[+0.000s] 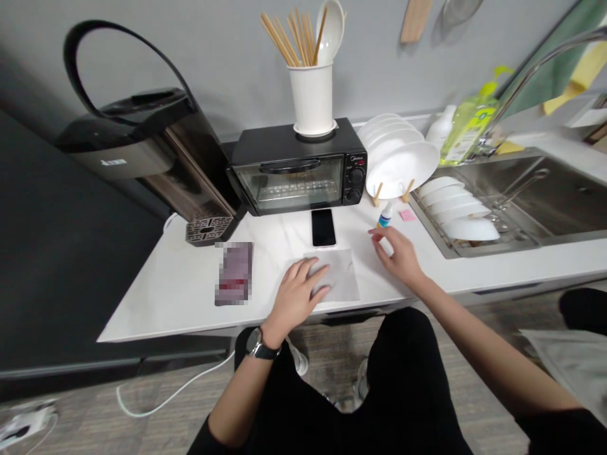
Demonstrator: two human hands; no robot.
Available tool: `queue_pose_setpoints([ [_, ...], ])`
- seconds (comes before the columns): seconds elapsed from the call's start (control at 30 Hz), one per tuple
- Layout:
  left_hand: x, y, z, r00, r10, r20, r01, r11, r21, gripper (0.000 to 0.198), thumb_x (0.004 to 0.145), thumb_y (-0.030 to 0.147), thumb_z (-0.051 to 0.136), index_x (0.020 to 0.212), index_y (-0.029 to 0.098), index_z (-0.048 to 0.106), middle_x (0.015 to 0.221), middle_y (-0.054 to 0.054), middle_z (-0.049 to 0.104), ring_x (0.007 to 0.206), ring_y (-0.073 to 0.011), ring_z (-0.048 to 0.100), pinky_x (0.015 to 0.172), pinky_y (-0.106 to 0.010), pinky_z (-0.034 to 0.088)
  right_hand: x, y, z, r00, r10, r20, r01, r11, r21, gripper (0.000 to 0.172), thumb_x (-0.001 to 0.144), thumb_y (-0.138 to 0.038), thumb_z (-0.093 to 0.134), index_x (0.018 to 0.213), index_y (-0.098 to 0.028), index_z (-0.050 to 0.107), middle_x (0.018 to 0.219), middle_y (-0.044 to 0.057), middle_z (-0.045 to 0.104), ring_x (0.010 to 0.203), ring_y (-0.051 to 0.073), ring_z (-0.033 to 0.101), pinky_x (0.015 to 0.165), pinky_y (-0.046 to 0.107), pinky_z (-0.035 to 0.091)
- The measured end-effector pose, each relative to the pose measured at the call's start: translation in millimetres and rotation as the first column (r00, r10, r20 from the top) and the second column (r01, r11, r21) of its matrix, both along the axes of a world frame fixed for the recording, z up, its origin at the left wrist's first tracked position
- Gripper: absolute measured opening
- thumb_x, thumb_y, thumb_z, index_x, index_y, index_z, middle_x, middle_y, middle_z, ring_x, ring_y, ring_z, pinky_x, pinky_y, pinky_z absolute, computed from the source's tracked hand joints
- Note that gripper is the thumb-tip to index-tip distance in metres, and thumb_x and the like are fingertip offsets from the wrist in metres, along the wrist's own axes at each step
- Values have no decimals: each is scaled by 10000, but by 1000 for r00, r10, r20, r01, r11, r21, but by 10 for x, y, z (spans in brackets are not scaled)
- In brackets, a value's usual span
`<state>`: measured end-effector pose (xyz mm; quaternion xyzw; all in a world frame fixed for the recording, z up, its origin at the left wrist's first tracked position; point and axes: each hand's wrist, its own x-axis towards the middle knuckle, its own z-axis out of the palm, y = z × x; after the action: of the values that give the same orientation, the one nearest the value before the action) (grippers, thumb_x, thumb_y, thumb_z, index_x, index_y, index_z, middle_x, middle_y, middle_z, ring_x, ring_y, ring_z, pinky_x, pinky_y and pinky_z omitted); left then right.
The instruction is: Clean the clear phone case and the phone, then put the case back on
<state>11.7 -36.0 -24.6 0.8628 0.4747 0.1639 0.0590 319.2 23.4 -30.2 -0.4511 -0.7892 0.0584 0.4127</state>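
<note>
A: Where does the grey sheet (345,278) lie, and how is your left hand (294,294)?

B: The sheet lies near the front edge of the bench (165,297). Your left hand is over its left side, fingers spread apart.

A: And your right hand (399,256)?

B: It's right of the sheet, near the small bottle (385,217), fingers loosely bent, thumb apart from them. You can't tell whether they touch the bottle.

A: Behind your sheet?

B: A phone (323,228), just before the oven (296,148) along the back edge.
</note>
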Motion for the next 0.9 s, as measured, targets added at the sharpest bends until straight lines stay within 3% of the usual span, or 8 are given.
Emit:
queue_pose_setpoints([
  [0.13, -6, -26, 14, 1000, 6, -31, -6, 1000, -7, 518, 1042, 486, 516, 1516, 281, 548, 1576, -98, 510, 1425, -314, 461, 1216, -526, 387, -380, -147, -50, 916, 359, 178, -338, 931, -140, 383, 1026, -368, 600, 1407, -328, 619, 1346, 75, 671, 1239, 222, 645, 1079, 404, 536],
  [0.27, -76, -105, -2, 998, 20, -62, -21, 999, -29, 570, 1018, 541, 547, 1534, 306, 498, 1665, -82, 418, 1491, -320, 418, 1253, -593, 305, -425, -200, -91, 867, 441, 232, -394, 892, -222, 474, 989, -407, 669, 1448, -309, 605, 1486, 113, 603, 1362, 260, 583, 1166, 521, 460],
  [0.4, -198, -114, 27, 997, 44, -68, -47, 998, -38, 637, 969, 598, 607, 1511, 284, 491, 1682, -109, 386, 1514, -337, 402, 1262, -611, 270, -330, -240, -51, 882, 421, 213, -366, 895, -257, 469, 941, -407, 739, 1389, -301, 651, 1505, 123, 592, 1381, 290, 581, 1202, 597, 404],
  [0.5, -234, 86, 136, 995, 94, -13, -95, 995, -16, 630, 997, 581, 569, 1518, 245, 463, 1606, -129, 487, 1448, -317, 485, 1241, -527, 335, -336, -132, 38, 925, 350, 149, -307, 918, -251, 377, 949, -405, 725, 1305, -285, 695, 1465, 115, 623, 1369, 279, 592, 1191, 537, 443],
  [0.57, -178, 341, 226, 983, 183, 6, -183, 983, -22, 587, 1035, 546, 507, 1502, 192, 472, 1498, -143, 584, 1341, -298, 577, 1146, -434, 445, -392, 79, 108, 957, 272, 101, -240, 938, -251, 299, 999, -385, 646, 1264, -261, 707, 1382, 111, 673, 1293, 253, 643, 1123, 456, 511],
  [0.63, -44, 651, 292, 944, 318, -89, -323, 944, -59, 595, 1054, 563, 442, 1478, 149, 497, 1396, -162, 634, 1230, -306, 648, 1037, -409, 506, -481, 390, 160, 979, 192, 72, -167, 950, -264, 251, 1026, -354, 582, 1195, -234, 724, 1238, 95, 738, 1114, 224, 717, 1015, 392, 559],
  [0.73, 238, 1073, 302, 919, 367, -145, -382, 920, -87, 650, 1041, 647, 371, 1272, 102, 641, 1226, -198, 667, 1040, -333, 717, 872, -413, 540, -644, 881, 162, 995, 63, 71, -39, 952, -304, 214, 996, -289, 577, 1095, -198, 744, 1011, 84, 786, 821, 213, 728, 813, 356, 563],
  [0.9, 471, 1382, 232, 902, 395, -173, -413, 907, -80, 767, 893, 767, 568, 1248, 88, 604, 1255, -224, 602, 1140, -383, 653, 868, -418, 525, -812, 1241, -26, 999, 12, 32, 0, 932, -361, 124, 915, -274, 653, 823, -207, 701, 702, 7, 723, 616, 166, 632, 645, 276, 448],
])
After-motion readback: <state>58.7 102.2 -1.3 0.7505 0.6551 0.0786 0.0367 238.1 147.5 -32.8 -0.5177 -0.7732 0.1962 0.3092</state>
